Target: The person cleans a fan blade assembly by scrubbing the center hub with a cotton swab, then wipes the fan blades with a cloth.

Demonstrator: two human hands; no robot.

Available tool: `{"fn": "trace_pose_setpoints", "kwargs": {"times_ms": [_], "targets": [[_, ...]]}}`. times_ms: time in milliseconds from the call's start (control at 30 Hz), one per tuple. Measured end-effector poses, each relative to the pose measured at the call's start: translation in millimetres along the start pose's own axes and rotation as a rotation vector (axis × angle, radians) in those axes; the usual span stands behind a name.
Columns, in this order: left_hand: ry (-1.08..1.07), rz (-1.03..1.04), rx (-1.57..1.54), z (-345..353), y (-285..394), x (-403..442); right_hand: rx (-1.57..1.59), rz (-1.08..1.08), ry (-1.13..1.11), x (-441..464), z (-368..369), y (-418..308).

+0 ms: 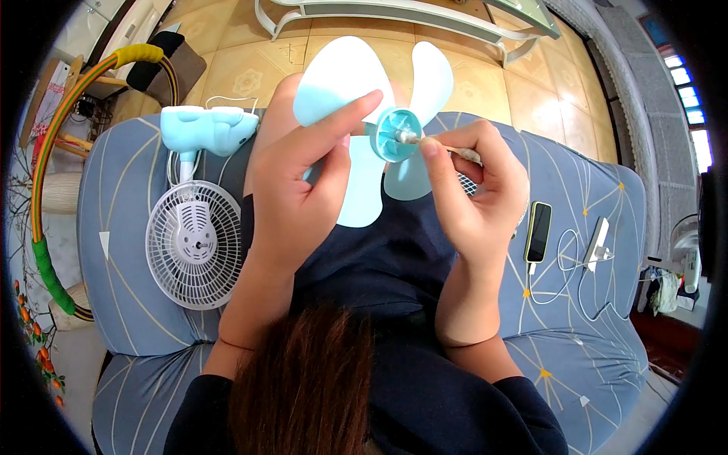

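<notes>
A light blue fan blade [345, 80] with several petals is held above the lap by my left hand [299, 186], its thumb and forefinger closed on one petal. The blade's round hub faces my right hand [474, 186]. Between the thumb and forefinger of my right hand is a thin cotton swab [464, 154], its tip at the hub's central shaft. To the left, on the sofa, lie a blue fan body [205, 130] and a white round fan grille [195, 244] joined to it by a short neck.
A patterned grey-blue sofa [121, 197] surrounds the lap. On its right side lie a phone [538, 232] on a cable and a white power strip [597, 244]. A striped hoop [47, 182] stands at the far left. A low table [394, 10] is ahead on the tiled floor.
</notes>
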State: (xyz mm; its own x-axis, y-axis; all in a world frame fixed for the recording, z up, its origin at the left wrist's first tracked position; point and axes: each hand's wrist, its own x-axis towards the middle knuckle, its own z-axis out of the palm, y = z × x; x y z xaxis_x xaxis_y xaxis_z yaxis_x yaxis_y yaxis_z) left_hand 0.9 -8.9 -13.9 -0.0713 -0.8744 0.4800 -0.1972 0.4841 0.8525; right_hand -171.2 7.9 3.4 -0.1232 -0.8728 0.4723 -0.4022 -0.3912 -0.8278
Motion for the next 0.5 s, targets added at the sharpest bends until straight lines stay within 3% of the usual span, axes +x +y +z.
{"fn": "trace_pose_setpoints", "kwargs": {"times_ms": [500], "targets": [[-0.021,0.042,0.076,-1,0,-1,-0.116,-0.097,-0.036,1,7,11]]}}
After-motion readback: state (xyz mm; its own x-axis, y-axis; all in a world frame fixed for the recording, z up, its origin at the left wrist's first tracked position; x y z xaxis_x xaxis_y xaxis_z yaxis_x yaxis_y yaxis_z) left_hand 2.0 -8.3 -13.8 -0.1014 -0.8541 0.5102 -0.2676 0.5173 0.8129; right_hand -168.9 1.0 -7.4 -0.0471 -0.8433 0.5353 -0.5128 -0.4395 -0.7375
